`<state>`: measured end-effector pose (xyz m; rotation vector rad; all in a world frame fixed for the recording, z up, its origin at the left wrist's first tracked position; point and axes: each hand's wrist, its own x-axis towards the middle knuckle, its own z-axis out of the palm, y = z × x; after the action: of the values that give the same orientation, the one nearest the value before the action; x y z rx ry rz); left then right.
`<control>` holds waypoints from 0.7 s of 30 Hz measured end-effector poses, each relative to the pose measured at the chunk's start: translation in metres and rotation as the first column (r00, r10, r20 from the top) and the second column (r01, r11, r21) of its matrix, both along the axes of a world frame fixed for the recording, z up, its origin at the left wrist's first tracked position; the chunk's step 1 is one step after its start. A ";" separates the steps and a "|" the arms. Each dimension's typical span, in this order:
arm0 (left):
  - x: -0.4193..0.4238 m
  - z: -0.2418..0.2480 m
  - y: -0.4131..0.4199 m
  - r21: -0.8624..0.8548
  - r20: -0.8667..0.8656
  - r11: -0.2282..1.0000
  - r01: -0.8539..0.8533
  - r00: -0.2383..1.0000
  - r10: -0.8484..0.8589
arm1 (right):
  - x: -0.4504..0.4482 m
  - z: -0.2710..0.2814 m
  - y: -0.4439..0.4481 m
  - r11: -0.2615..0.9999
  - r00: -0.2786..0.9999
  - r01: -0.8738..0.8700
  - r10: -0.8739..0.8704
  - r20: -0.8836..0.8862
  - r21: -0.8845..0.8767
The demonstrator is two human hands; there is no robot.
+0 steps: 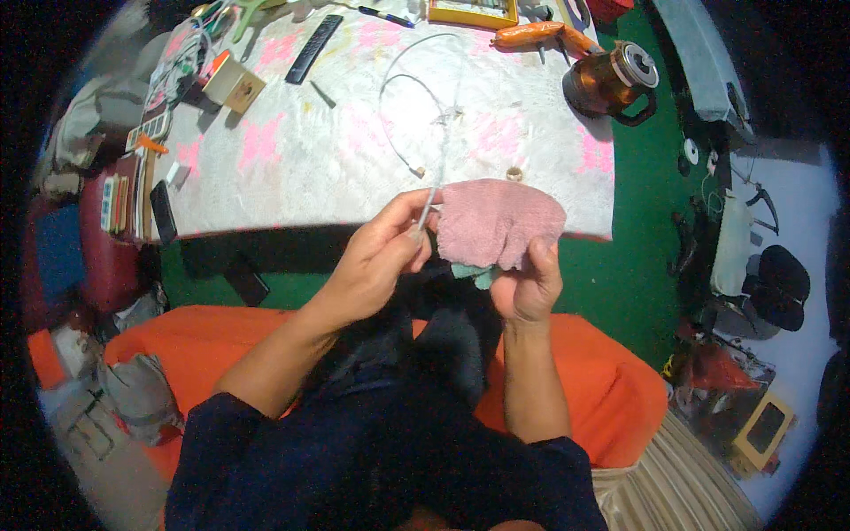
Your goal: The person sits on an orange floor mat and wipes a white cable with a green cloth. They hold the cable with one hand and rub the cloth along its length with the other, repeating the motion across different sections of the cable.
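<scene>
My left hand [388, 249] pinches one end of a thin white cable [382, 99] between thumb and fingers. From there the cable runs up over the table and loops round. Its other end, a small plug [418, 172], rests on the tablecloth [279, 192]. In my right hand [530, 282] is a pink cloth [501, 222], thumb on top and the fingers hidden beneath. A bit of green cloth [475, 273] shows under the pink one. Both hands are just off the table's near edge, above my lap, with the pink cloth beside the left fingertips.
A brown jug with a silver lid [611, 79] stands at the table's right edge. Farther back lie a black remote control [314, 50], a pen [385, 16] and orange packets [531, 34]. Left are a small box [234, 83], a power strip [149, 131] and tangled cables [182, 60].
</scene>
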<state>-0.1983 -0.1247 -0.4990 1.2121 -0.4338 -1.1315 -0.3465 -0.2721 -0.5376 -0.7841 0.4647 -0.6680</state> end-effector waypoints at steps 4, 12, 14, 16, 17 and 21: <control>-0.040 -0.017 0.025 0.028 0.068 1.000 -0.013 0.998 0.011 | -0.031 0.006 0.050 0.972 0.987 -0.003 -0.036 0.158 0.237; -0.101 -0.007 0.074 -0.001 0.210 1.000 -0.031 0.977 0.031 | -0.070 0.006 0.144 0.955 0.988 -0.006 -0.040 0.149 0.296; -0.112 -0.018 0.086 -0.042 0.219 0.998 -0.042 0.974 0.051 | -0.072 -0.009 0.161 0.963 0.992 0.027 -0.060 0.114 0.270; -0.120 -0.024 0.099 0.028 0.320 0.999 -0.040 0.947 0.029 | -0.078 -0.025 0.173 0.967 0.999 -0.006 -0.007 0.052 0.255; -0.121 -0.026 0.105 0.063 0.370 0.997 -0.043 0.929 0.016 | -0.079 -0.032 0.179 0.968 1.000 -0.025 0.021 0.021 0.248; -0.125 -0.028 0.134 0.019 0.065 0.998 0.056 0.996 -0.057 | -0.076 -0.001 0.171 0.967 0.997 0.072 -0.072 -0.006 0.245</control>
<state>-0.3234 0.0091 -0.5273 1.2612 -0.5116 -1.1478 -0.4224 -0.1013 -0.5388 -0.5344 0.5639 -0.6640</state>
